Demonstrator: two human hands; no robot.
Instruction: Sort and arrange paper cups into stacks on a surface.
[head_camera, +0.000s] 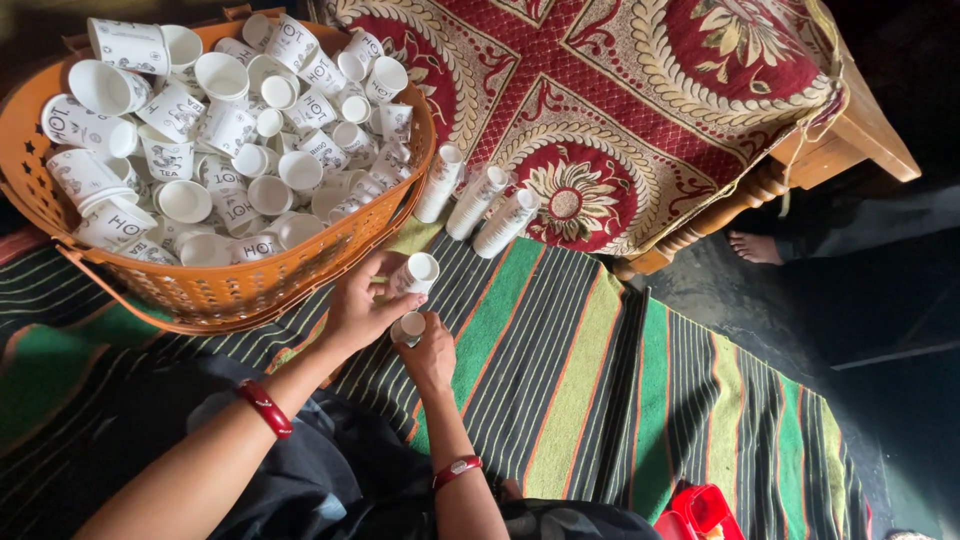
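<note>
— While the left hand (362, 300) pinched one paper cup (418, 272) at frame centre, where lay the other?
— Just below, upright, gripped in the right hand (428, 352); orange basket (240, 290) upper left.

Striped rug (600, 370) in green, orange and black covers the floor. Wooden bed frame (850, 130) with turned leg (700, 228), draped in red-and-cream floral cloth (620, 90). Dark bare floor (870, 300) at right; dim light.
</note>
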